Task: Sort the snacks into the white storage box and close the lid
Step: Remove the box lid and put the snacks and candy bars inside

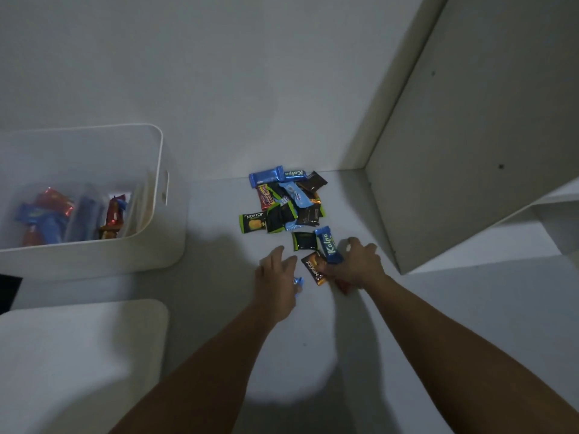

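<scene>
A pile of wrapped snacks (286,200) lies on the white floor by the wall. My right hand (357,264) grips several packets: a blue Kalpa bar (329,245), an orange-brown Nextar packet (314,268) and a red one poking out below. My left hand (277,278) hovers beside it and holds a small blue wrapper (298,281) under its fingers. The white storage box (163,195) stands open at the left, with several snacks (53,214) sorted between dividers. Its white lid (81,355) lies flat in front of it.
A white cabinet panel (463,145) rises at the right, close to the pile and my right hand. A black packet (304,241) lies loose between the pile and my hands. Bare white floor lies between the pile and the box.
</scene>
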Motion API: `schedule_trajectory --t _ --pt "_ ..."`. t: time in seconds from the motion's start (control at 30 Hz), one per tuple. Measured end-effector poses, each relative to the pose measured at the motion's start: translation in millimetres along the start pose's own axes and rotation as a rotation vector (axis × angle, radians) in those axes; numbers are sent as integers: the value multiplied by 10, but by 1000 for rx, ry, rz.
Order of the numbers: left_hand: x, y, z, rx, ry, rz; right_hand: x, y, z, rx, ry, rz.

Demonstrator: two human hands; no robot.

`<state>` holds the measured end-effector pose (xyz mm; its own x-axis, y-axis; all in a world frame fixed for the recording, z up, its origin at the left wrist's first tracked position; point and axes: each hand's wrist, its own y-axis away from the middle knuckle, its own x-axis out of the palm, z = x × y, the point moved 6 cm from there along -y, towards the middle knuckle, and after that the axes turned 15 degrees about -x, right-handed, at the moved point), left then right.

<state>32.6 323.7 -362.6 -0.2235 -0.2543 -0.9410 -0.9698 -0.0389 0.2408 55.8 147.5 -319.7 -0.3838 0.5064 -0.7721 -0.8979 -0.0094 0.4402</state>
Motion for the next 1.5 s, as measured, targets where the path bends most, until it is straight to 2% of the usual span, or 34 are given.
schedule_trajectory --t 0.13,0.23,0.3,0.43,0.73,0.9,0.97,1.03,1.13,1.3,1.5 --pt "-30 -104 46 -55 49 -114 144 -108 90 -131 106 54" --pt "-52 -210 123 -107 2 -181 197 -172 156 -180 228 81" --pt "-50 -321 208 -148 -23 -190 219 -217 174 -201 292 66" --pt "-125 -553 305 -161 21 -153 213 -305 196 -281 266 -4" --pt "-165 -973 341 -35 51 -68 189 -364 134 -324 271 -87" --pt "-187 -919 356 -11 49 -198 168 -358 147 -330 255 -77" --pt "-167 -855 377 -10 17 -220 161 -355 174 -316 218 -46" --pt "-122 -791 408 19 -21 -213 166 -357 184 -293 199 59" --pt "-130 -722 405 26 -40 -195 173 -336 202 -285 291 205" --pt "-214 -625 300 85 36 -235 136 -309 207 -345 282 44" --pt "-349 -498 317 133 213 -208 -26 -219 257 -294 259 -26"
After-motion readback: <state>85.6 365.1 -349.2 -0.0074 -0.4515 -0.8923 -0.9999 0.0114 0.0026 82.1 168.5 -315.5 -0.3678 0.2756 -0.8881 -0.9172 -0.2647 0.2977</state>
